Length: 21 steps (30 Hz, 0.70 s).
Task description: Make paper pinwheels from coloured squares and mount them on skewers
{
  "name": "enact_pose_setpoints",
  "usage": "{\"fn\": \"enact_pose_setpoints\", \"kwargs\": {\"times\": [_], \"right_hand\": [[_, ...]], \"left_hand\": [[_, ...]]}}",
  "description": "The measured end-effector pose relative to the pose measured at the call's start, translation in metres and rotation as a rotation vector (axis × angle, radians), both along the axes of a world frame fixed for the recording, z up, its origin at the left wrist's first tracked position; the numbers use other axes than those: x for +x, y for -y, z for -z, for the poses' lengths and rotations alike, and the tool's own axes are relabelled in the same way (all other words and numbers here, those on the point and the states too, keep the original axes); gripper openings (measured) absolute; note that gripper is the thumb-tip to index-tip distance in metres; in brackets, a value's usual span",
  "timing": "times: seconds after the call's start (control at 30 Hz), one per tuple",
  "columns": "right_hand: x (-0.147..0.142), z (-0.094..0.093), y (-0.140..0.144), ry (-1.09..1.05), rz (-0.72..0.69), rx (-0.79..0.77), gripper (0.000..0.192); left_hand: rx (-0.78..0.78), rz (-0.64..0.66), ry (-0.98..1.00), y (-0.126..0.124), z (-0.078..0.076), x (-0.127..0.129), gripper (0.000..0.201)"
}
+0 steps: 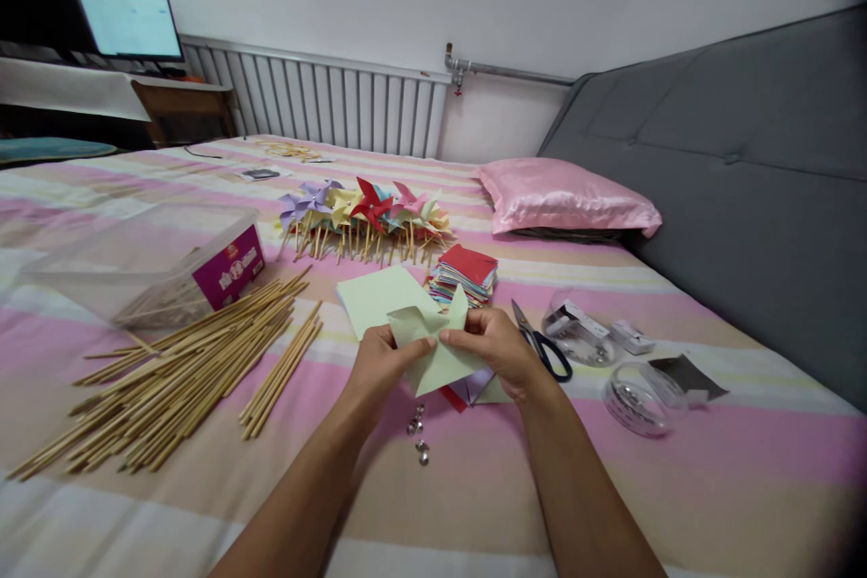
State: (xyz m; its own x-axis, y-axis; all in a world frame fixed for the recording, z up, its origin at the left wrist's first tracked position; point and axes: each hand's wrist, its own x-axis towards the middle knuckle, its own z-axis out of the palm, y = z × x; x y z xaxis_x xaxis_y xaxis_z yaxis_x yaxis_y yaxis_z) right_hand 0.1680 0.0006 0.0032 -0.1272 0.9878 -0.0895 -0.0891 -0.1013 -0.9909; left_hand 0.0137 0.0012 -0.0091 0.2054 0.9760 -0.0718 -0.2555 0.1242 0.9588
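Pale green paper (440, 348), cut and half folded into a pinwheel shape, sits between my two hands just above the striped bedcover (677, 470), right in front of me. My left hand (379, 361) pinches its left side, thumb and fingertips closed on a folded corner near the middle. My right hand (498, 352) grips the right side the same way, fingers shut on another flap, thumb on top. Both hands are equally close, since both touch it; the meeting point of the flaps lies between my thumbs. The piece has no clear long axis: its points splay upward, and down toward me.

A flat green sheet (372, 293) lies just beyond my left hand. More coloured paper (467, 393) lies beneath my right hand, mostly covered, so I cannot tell how many pieces. Small metal pins (418, 433) lie on the cover just below the paper. Scissors (542, 343) rest just right of my right hand, partly hidden by it. A stack of coloured squares (464, 275) and a row of finished pinwheels (366, 217) sit farther off, wooden sticks (190, 361) to the left. The far side of the fold is hidden from me.
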Motion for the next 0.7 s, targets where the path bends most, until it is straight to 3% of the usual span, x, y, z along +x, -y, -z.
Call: {"fn": "enact_pose_setpoints", "kwargs": {"times": [0.27,0.4,0.57,0.7], "right_hand": [[-0.0016,-0.0012,0.0002,0.008,0.024,-0.002,0.025],[-0.0031,0.0021,-0.0014,-0.011,0.001,0.070,0.031],[-0.0044,0.0033,-0.0064,0.080,0.178,0.245,0.047],[-0.0033,-0.0028,-0.0050,0.171,0.298,0.413,0.031]], "left_hand": [[-0.006,-0.020,-0.003,-0.0017,0.0004,0.0008,0.022],[-0.010,-0.074,-0.001,-0.0014,-0.0006,0.0000,0.023],[-0.066,-0.210,-0.014,-0.0044,-0.0004,-0.0018,0.027],[-0.127,-0.315,-0.016,-0.0086,0.0000,-0.0042,0.028]]}}
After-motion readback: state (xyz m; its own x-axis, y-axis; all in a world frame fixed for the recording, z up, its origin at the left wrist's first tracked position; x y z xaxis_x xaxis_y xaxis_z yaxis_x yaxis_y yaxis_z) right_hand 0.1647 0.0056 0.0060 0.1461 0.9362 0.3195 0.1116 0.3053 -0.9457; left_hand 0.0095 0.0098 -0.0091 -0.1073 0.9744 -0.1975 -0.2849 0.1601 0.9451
